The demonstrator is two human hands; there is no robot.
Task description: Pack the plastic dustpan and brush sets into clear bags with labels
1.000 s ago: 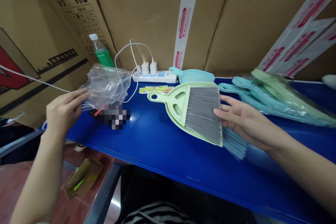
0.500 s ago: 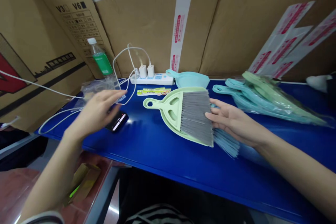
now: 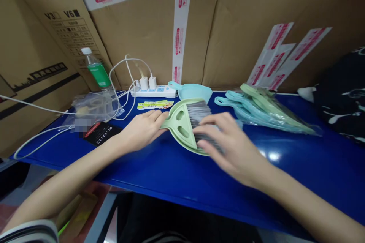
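Observation:
A light green hand brush [image 3: 182, 123] with grey bristles lies nested in a matching green dustpan [image 3: 177, 141] on the blue table. My left hand [image 3: 145, 130] is closed around their handle end, with its fingers covering the handles. Over the grey bristles is my right hand [image 3: 232, 150], slightly blurred, its fingers spread and its fingertips at the bristles. A light blue dustpan [image 3: 195, 92] rests behind the green pair. Some pale blue shows behind my right hand, mostly hidden by it.
Blue and green dustpan sets in clear plastic [image 3: 256, 110] lie to the right. At the left are a phone [image 3: 102, 133], a plastic bag [image 3: 95, 106], a bottle [image 3: 98, 74] and white cables. A power strip [image 3: 168, 92] and printed labels [image 3: 155, 104] sit near the cardboard wall [image 3: 142, 26].
My left hand has come from above the phone to the green handle and closed on it. My right hand has moved from the bristles' edge to over them. The view has shifted.

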